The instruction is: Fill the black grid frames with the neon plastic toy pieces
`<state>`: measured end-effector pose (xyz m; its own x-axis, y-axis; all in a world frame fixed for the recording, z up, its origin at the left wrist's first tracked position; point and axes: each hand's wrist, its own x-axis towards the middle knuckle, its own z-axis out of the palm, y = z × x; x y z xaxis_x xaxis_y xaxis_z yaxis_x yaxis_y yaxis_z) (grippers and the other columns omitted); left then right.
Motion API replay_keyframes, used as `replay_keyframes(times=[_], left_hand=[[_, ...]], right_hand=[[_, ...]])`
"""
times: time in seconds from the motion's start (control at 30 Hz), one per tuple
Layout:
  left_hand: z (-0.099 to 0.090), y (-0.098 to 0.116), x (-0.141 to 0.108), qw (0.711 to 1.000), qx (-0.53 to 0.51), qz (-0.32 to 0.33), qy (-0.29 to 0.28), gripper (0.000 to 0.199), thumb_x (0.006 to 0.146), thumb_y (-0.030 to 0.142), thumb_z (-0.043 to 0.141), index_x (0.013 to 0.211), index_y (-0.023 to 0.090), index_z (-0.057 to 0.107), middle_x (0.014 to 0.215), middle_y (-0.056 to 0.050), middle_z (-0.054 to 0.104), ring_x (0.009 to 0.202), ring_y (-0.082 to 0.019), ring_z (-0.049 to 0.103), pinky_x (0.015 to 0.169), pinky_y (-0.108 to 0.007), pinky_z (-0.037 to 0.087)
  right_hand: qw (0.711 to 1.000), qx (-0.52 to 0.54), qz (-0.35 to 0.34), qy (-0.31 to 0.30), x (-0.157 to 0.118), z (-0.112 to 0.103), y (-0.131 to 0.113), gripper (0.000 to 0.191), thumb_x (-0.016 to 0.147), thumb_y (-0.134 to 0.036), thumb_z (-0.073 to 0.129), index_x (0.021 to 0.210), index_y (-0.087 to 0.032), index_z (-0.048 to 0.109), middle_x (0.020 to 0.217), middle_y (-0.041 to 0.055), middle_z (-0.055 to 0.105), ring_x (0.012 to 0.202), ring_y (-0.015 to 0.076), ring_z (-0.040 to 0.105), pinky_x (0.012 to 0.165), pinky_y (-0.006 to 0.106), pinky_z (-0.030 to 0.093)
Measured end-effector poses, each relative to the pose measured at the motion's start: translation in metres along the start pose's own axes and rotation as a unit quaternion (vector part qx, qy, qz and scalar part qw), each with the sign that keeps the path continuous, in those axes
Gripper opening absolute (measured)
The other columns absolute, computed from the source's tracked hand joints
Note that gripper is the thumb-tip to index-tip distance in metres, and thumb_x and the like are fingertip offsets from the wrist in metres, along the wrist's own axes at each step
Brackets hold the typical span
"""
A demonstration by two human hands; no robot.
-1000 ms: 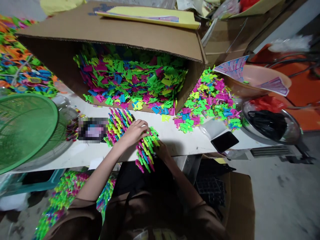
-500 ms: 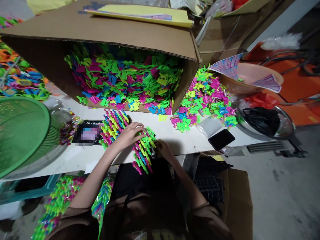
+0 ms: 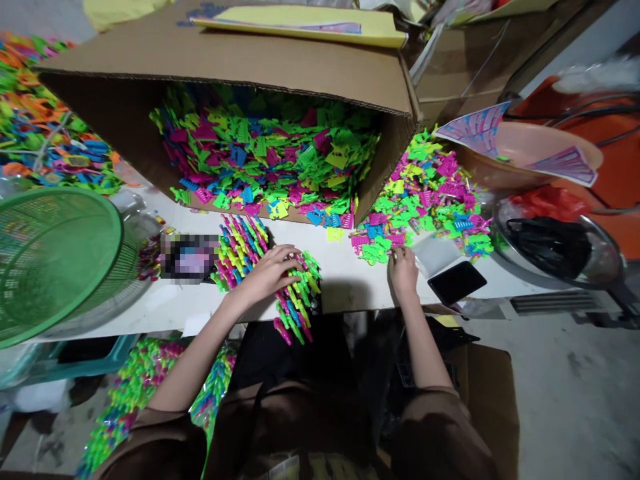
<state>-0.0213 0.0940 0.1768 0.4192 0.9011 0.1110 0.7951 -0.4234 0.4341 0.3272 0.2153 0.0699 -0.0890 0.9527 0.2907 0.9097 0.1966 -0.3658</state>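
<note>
My left hand (image 3: pixel 275 270) lies with fingers apart on a slanted block of small plastic pieces (image 3: pixel 295 307) in green, pink, blue and yellow rows. The block sits at the table's front edge, over my lap, partly on something dark. Just left of it stands a second block of similar rows (image 3: pixel 243 247). My right hand (image 3: pixel 404 270) is at the near edge of a loose pile of bright plastic pieces (image 3: pixel 425 193). Its fingertips are pinched together at the pile; what is between them is too small to make out.
A cardboard box (image 3: pixel 300 63) on its side holds many flat plastic pieces. To the left stand a green basket (image 3: pixel 115 267) and a blurred-out item (image 3: pixel 190 259). A black phone (image 3: pixel 457 283), metal bowl (image 3: pixel 607 260) and pink basin (image 3: pixel 555 143) are on the right.
My right hand has moved right and forward from the near block to the loose pile. My left hand stays on the block. The view has shifted slightly.
</note>
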Motion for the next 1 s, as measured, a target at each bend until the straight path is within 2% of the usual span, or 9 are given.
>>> replay_keyframes(times=[0.17, 0.33, 0.4, 0.5, 0.6, 0.67, 0.83, 0.93, 1.0], left_hand=[[0.003, -0.001, 0.0, 1.0, 0.018, 0.007, 0.006, 0.016, 0.089, 0.033, 0.059, 0.097, 0.021, 0.066, 0.122, -0.01, 0.059, 0.128, -0.029, 0.045, 0.102, -0.048, 0.042], [0.005, -0.001, 0.0, 0.999, 0.035, 0.004, 0.009, 0.017, 0.09, 0.034, 0.058, 0.098, 0.021, 0.065, 0.12, -0.01, 0.06, 0.128, -0.029, 0.046, 0.102, -0.048, 0.043], [0.006, 0.001, -0.001, 0.999, 0.031, 0.001, 0.009, 0.018, 0.091, 0.034, 0.056, 0.099, 0.021, 0.064, 0.122, -0.01, 0.059, 0.128, -0.029, 0.046, 0.103, -0.048, 0.043], [0.004, 0.005, -0.008, 1.0, 0.002, -0.012, 0.017, 0.022, 0.093, 0.037, 0.052, 0.104, 0.021, 0.062, 0.126, -0.011, 0.058, 0.127, -0.028, 0.047, 0.104, -0.048, 0.042], [0.0, 0.012, -0.02, 0.996, -0.036, -0.057, 0.061, 0.032, 0.093, 0.042, 0.05, 0.12, 0.023, 0.054, 0.129, -0.01, 0.057, 0.126, -0.026, 0.049, 0.105, -0.048, 0.04], [0.0, 0.018, -0.029, 0.99, -0.043, -0.096, 0.099, 0.043, 0.092, 0.044, 0.052, 0.13, 0.024, 0.045, 0.131, -0.011, 0.056, 0.127, -0.026, 0.049, 0.106, -0.048, 0.04], [0.019, 0.037, -0.052, 0.97, -0.05, -0.145, 0.188, 0.057, 0.089, 0.043, 0.058, 0.137, 0.024, 0.035, 0.136, -0.014, 0.051, 0.129, -0.03, 0.047, 0.106, -0.05, 0.04], [0.043, 0.052, -0.066, 0.95, -0.092, -0.193, 0.226, 0.055, 0.091, 0.037, 0.054, 0.14, 0.026, 0.031, 0.138, -0.014, 0.049, 0.131, -0.029, 0.046, 0.106, -0.05, 0.041], [0.059, 0.061, -0.074, 0.939, -0.111, -0.219, 0.243, 0.055, 0.092, 0.035, 0.053, 0.141, 0.028, 0.03, 0.138, -0.014, 0.049, 0.131, -0.028, 0.047, 0.105, -0.05, 0.042]], right_hand=[[0.998, 0.006, -0.018, -0.052, -0.01, -0.01, -0.006, 0.024, 0.087, -0.028, 0.047, 0.095, -0.019, 0.067, 0.103, 0.0142, 0.063, 0.097, 0.0272, 0.055, 0.065, 0.033, 0.045], [0.98, 0.158, 0.016, -0.12, -0.018, -0.022, -0.018, 0.021, 0.079, -0.035, 0.059, 0.088, -0.019, 0.068, 0.087, 0.0093, 0.068, 0.075, 0.0217, 0.059, 0.064, 0.032, 0.045], [0.953, 0.246, 0.052, -0.168, -0.022, -0.025, -0.027, 0.026, 0.073, -0.041, 0.064, 0.085, -0.018, 0.069, 0.076, 0.0058, 0.068, 0.063, 0.0178, 0.055, 0.061, 0.03, 0.044], [0.887, 0.378, 0.104, -0.244, -0.029, -0.027, -0.044, 0.037, 0.068, -0.05, 0.067, 0.084, -0.017, 0.069, 0.072, 0.0035, 0.068, 0.054, 0.0129, 0.05, 0.053, 0.026, 0.04], [0.818, 0.468, 0.137, -0.305, -0.036, -0.027, -0.058, 0.042, 0.069, -0.055, 0.066, 0.086, -0.017, 0.069, 0.077, 0.0041, 0.07, 0.047, 0.0087, 0.043, 0.046, 0.024, 0.035], [0.796, 0.5, 0.145, -0.31, -0.041, -0.024, -0.065, 0.041, 0.07, -0.056, 0.065, 0.086, -0.017, 0.068, 0.079, 0.0047, 0.071, 0.045, 0.008, 0.043, 0.044, 0.024, 0.035], [0.796, 0.528, 0.132, -0.265, -0.056, -0.01, -0.08, 0.035, 0.067, -0.054, 0.067, 0.078, -0.02, 0.063, 0.078, 0.0046, 0.072, 0.047, 0.0112, 0.05, 0.042, 0.025, 0.04], [0.823, 0.507, 0.127, -0.221, -0.076, -0.002, -0.093, 0.028, 0.066, -0.047, 0.068, 0.076, -0.022, 0.062, 0.074, 0.0039, 0.071, 0.051, 0.014, 0.055, 0.047, 0.028, 0.045], [0.849, 0.48, 0.124, -0.184, -0.091, 0.001, -0.102, 0.022, 0.067, -0.042, 0.066, 0.077, -0.022, 0.064, 0.077, 0.0039, 0.071, 0.062, 0.0175, 0.061, 0.056, 0.03, 0.05]])
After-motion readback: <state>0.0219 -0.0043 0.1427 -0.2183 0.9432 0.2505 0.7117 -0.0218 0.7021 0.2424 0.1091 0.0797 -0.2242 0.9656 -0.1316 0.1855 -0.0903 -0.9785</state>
